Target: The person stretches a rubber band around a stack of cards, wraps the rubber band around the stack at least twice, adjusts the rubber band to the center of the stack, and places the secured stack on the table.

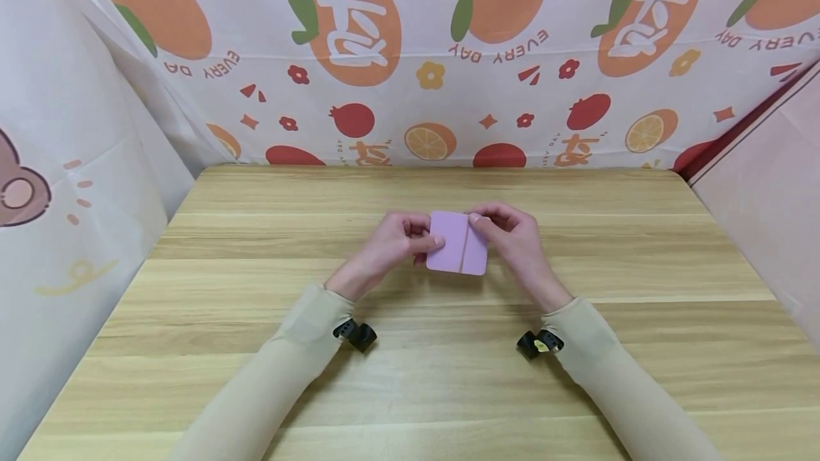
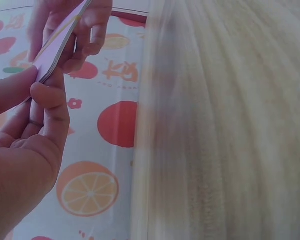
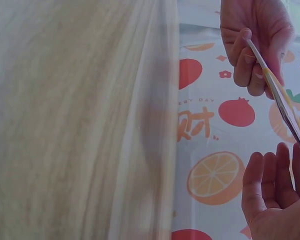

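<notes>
Above the table, both hands hold a small lilac notebook-like pad [image 1: 446, 233], thin and nearly square, with rounded corners. A narrow yellowish-brown band [image 1: 463, 255] runs slantwise across its front, right of the middle. My left hand [image 1: 398, 239] pinches the pad's left edge, thumb on the front and fingers behind. At the top right corner my right hand [image 1: 511, 237] grips it, its thumb beside the band's upper end. Seen edge-on in the left wrist view, the pad [image 2: 59, 46] shows thin layers. The right wrist view shows the band [image 3: 268, 75] crossing its edge.
The hands are over the middle of a light wood-grain table [image 1: 256, 233]. A white fruit-printed cloth [image 1: 410, 91] hangs behind its far edge, and a pale curtain [image 1: 96, 126] hangs at the left. Each wrist wears a small black camera [image 1: 364, 336] on a strap.
</notes>
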Tool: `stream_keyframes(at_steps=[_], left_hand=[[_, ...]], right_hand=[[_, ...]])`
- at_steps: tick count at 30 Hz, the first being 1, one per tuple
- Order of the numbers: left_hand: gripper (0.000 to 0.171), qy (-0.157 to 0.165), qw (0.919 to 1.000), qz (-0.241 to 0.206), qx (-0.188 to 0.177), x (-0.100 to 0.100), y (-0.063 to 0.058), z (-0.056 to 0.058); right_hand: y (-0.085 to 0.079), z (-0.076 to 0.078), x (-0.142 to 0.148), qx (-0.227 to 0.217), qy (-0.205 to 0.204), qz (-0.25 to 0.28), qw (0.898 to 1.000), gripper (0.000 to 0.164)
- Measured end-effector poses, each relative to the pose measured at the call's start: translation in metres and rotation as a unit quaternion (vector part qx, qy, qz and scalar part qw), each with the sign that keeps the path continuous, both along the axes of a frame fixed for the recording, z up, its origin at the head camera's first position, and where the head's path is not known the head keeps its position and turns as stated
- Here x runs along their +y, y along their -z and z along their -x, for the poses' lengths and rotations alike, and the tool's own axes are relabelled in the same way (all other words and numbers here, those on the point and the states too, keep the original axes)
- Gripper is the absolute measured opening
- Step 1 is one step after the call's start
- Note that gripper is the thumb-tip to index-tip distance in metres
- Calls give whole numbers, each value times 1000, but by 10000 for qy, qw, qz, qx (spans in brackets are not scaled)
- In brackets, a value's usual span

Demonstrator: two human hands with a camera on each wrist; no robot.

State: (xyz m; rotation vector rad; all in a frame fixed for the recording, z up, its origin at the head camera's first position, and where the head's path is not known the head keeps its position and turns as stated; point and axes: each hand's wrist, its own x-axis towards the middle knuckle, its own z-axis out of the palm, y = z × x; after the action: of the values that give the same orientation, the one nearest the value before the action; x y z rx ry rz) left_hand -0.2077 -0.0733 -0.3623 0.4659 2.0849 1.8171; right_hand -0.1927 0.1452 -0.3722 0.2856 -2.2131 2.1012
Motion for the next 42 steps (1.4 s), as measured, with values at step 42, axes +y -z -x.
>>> stream_keyframes(at_steps=[42], left_hand=[[9,-658,9976,-160,122,-9,-4,7]], right_hand=[[9,-1,-7,-1071,-771,-461,9902,39]])
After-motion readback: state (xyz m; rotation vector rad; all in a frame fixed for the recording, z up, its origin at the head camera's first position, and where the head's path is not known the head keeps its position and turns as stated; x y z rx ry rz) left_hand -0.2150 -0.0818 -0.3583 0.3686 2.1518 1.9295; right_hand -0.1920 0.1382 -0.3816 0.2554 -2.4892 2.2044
